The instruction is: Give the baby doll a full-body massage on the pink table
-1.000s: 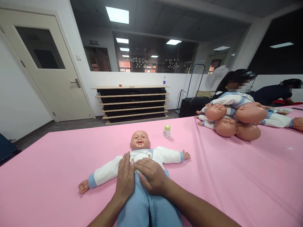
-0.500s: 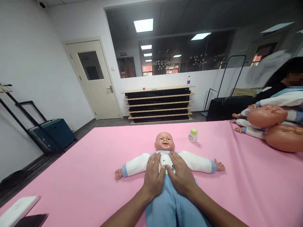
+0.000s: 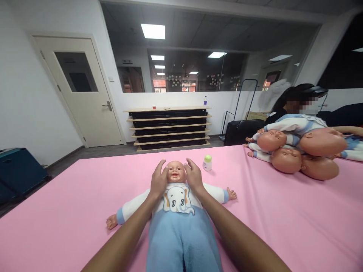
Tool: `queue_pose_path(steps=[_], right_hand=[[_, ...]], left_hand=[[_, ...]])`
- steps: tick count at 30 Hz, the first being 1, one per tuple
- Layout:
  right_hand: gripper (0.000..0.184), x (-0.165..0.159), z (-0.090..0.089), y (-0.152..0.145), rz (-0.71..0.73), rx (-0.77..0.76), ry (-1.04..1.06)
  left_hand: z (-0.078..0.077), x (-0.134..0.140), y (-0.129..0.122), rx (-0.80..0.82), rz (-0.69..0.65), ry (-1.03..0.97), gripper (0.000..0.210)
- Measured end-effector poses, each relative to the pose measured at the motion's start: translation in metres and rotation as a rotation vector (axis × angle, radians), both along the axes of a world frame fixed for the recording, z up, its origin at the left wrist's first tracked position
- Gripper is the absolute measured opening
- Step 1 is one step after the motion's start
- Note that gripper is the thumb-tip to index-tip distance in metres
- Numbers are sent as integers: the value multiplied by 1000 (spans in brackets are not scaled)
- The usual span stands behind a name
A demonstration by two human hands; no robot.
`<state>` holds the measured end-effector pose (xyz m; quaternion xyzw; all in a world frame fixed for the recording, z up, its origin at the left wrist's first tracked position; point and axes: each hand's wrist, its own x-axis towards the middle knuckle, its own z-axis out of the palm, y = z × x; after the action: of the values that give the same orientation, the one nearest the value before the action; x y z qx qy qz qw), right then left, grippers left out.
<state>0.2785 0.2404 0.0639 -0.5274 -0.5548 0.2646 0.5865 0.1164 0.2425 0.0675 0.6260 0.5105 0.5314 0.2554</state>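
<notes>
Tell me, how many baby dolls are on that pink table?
5 that I can make out. One doll lies on its back between the person's hands; four more are heaped at the table's right side, counted by their heads. Others may be hidden in that heap.

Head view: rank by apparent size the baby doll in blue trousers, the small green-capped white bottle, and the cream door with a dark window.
1. Baby doll in blue trousers, nearest the camera, so its lead is unsure.
2. Cream door with a dark window.
3. Small green-capped white bottle.

Both hands [image 3: 176,179] cup doll [image 3: 177,204] head, pink mat [image 3: 283,219].
</notes>
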Motion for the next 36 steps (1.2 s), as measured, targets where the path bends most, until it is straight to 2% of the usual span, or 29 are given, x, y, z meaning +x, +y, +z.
queue_pose_path(steps=[2,5,9,12,15,18,23,26,30,36], right_hand=[[50,-7,-5,26,21,-17,61],[44,-18,-19,49,71,-37,67],[46,-23,-36,56,117,-41,126],[51,-20,-43,55,185,-46,207],[56,-16,-44,55,237,-72,280],[56,-14,-46,58,290,-61,346],[53,-14,-48,61,338,-39,433],[53,-13,-44,57,366,-15,416],[47,-14,-38,52,363,10,370],[42,-15,-37,60,330,-8,336]], left_hand=[[-1,12,29,-25,-53,-24,43],[-14,20,57,-72,-78,-18,41],[-39,12,68,-54,-47,-84,45],[-53,3,73,-134,-126,-294,51],[-60,0,79,-244,-207,-509,57],[-63,-1,82,-266,-246,-607,59],[-64,-3,80,-264,-320,-636,66],[-60,-5,75,-256,-400,-626,67],[-55,-8,70,-241,-413,-630,63],[-59,-6,77,-223,-425,-690,54]])
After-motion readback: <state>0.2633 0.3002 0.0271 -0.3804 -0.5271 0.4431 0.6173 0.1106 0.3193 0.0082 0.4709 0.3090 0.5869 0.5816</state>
